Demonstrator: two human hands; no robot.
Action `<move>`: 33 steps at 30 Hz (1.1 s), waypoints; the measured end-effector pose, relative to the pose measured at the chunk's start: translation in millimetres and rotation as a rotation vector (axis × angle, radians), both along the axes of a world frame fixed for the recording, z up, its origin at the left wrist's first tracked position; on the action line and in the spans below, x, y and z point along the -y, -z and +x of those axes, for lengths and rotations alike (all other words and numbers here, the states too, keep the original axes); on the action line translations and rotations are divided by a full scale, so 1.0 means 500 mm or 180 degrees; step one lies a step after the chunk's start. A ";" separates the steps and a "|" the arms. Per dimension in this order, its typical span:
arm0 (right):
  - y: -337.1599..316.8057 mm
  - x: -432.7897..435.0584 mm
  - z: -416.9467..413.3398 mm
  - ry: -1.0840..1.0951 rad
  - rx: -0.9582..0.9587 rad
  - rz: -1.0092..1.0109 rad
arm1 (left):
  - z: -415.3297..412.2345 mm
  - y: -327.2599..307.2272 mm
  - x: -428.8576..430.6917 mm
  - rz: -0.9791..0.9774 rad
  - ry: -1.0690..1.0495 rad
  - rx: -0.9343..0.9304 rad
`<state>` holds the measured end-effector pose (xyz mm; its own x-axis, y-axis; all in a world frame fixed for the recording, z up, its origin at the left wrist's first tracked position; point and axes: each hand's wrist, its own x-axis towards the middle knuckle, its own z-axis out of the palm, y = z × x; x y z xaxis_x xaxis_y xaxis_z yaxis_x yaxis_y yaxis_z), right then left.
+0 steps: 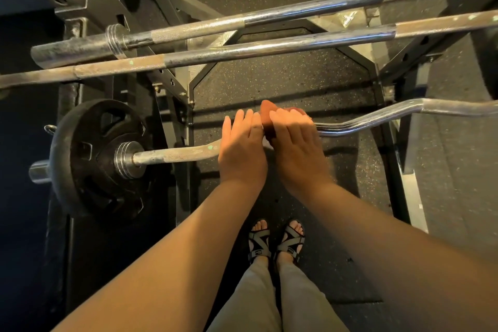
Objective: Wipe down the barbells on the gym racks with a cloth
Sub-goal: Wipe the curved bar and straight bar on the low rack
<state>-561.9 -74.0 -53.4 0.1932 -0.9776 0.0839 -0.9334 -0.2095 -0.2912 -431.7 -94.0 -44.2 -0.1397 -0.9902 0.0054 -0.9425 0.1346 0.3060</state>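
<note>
**Q:** Where is the cloth?
**A:** The rust-red cloth (267, 114) is bunched on the middle of the wavy chrome curl bar (175, 153), the bar nearest me. My right hand (295, 143) lies over it, with the fingers curled down onto cloth and bar together, grasping them.

**Q:** And the left hand?
**A:** My left hand (241, 148) is just beside the right, and its edge touches the cloth. The fingers are straight and draped over the bar. It is relaxed and grips nothing.

**Q:** What is loaded on that bar?
**A:** A black round iron weight plate (89, 159) sits at its left end, against the collar.

**Q:** Any other bars?
**A:** Two. The nearer straight steel barbell (269, 47) and the farther straight steel barbell (296, 12) lie side by side beyond my hands, well apart from them. A black steel rack frame (168, 79) is beneath them, over a speckled black rubber floor (283, 78).

**Q:** And your footing?
**A:** My grey strapped sandals (260, 244) are below my forearms.
</note>
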 end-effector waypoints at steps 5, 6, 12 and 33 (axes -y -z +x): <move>-0.010 0.033 -0.026 -0.0063 -0.0386 0.0087 | -0.003 -0.012 -0.009 0.0060 -0.0026 -0.0071; -0.019 0.054 -0.022 0.0049 -0.0524 0.0046 | -0.003 -0.012 -0.010 0.0079 -0.0006 -0.0050; -0.015 0.070 0.043 0.0367 -0.0552 -0.0060 | 0.000 -0.008 -0.005 0.0083 0.0083 0.0033; -0.020 0.045 -0.049 0.0800 -0.0307 0.0229 | 0.036 -0.002 0.005 -0.0565 0.0459 0.0072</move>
<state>-586.7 -96.6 -43.5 -0.0523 -0.9986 0.0054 -0.9776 0.0501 -0.2043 -414.0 -96.7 -43.2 -0.2819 -0.9437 0.1730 -0.9159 0.3184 0.2445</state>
